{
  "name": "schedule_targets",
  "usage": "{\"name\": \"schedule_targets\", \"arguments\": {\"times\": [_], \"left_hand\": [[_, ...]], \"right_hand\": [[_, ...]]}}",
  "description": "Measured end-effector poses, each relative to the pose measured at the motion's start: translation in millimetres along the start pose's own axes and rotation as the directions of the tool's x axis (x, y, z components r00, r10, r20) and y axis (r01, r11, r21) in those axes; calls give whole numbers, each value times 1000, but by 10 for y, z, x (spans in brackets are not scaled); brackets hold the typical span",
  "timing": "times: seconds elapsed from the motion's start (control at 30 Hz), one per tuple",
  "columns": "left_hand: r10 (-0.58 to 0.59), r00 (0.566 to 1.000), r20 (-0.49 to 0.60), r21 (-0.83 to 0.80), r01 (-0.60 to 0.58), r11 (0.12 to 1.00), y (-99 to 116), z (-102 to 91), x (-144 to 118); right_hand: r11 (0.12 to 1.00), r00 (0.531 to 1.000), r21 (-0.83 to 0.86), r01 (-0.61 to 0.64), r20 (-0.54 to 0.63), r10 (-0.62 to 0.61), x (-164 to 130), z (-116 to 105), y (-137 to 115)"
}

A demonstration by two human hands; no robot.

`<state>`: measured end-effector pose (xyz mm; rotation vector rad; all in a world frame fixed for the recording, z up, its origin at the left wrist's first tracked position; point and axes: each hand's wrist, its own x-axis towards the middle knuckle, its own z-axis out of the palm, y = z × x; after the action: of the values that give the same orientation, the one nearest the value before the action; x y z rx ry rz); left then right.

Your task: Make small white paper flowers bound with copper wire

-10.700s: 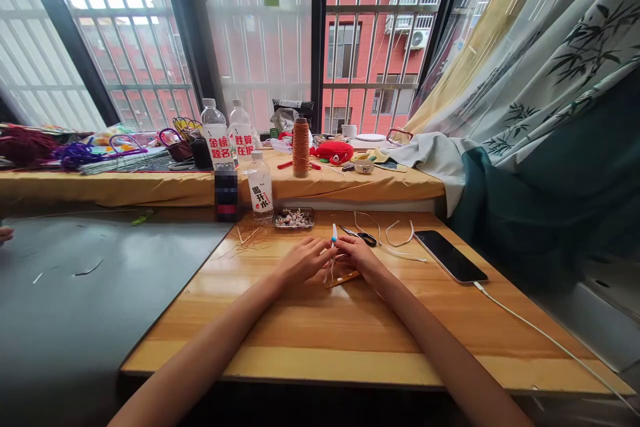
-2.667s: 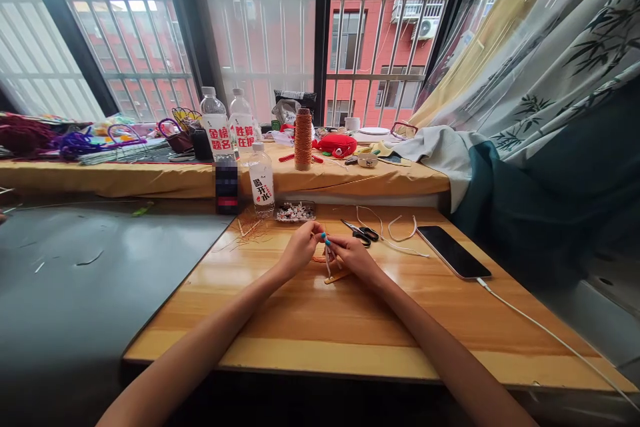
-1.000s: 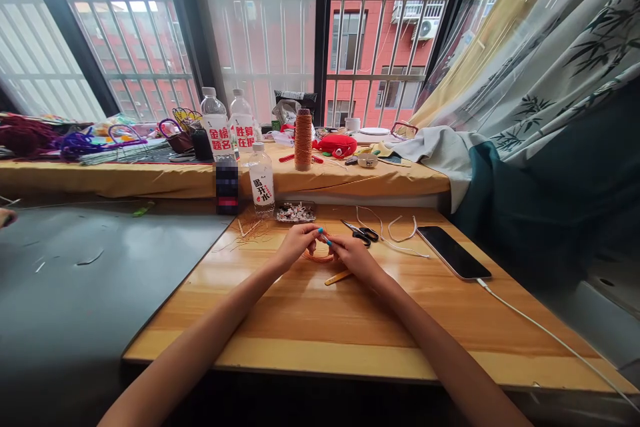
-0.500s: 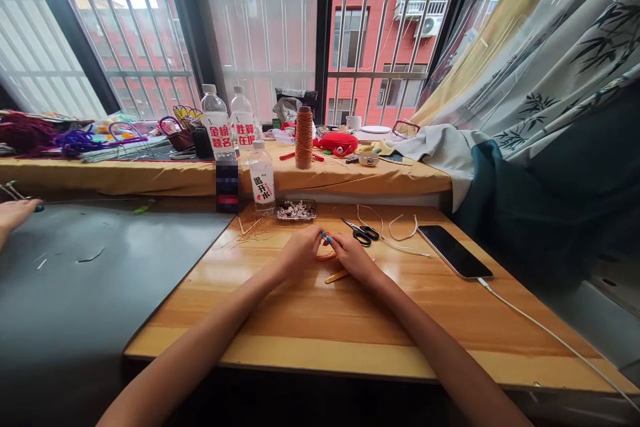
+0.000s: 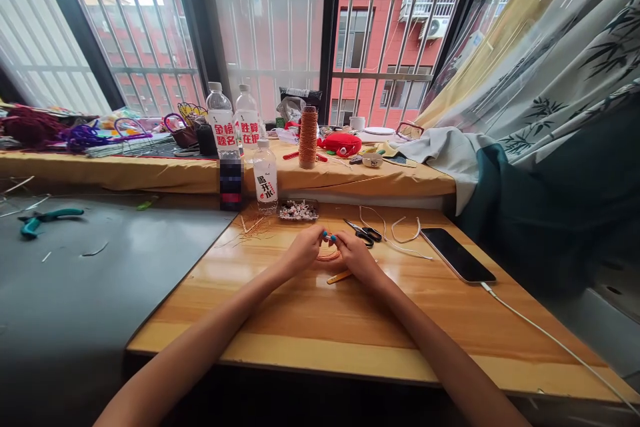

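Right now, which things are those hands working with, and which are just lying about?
Likely in the job:
looped orange thread, between left hand and right hand
perhaps the matching spool, scissors

Probably lying about:
phone
teal pliers
red pouch

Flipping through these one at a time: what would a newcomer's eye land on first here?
Probably the left hand and right hand, meeting mid-table, fingers closed on a small pale piece, too small to make out, with an orange cord loop just below. Next, the bright red pouch and upright brownish-orange spool on the cloth-covered ledge behind, then the teal pliers on the gray surface at left.
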<state>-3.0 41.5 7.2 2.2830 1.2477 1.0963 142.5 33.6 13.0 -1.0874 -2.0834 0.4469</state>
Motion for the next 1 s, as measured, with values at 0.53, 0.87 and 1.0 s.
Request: {"name": "schedule_targets", "arguments": {"times": [0.53,0.87,1.0], "left_hand": [[8,996,94,-234,14,972,35,-64,10],[63,995,78,-40,-60,997,39,-58,1],[17,999,49,77,-21,997,8,-48,11]], "right_hand": [[971,992,238,-36,126,6,0,-80,86],[981,994,171,-93,71,82,17,5,159],[983,995,153,-100,40,95,7,25,149]]}}
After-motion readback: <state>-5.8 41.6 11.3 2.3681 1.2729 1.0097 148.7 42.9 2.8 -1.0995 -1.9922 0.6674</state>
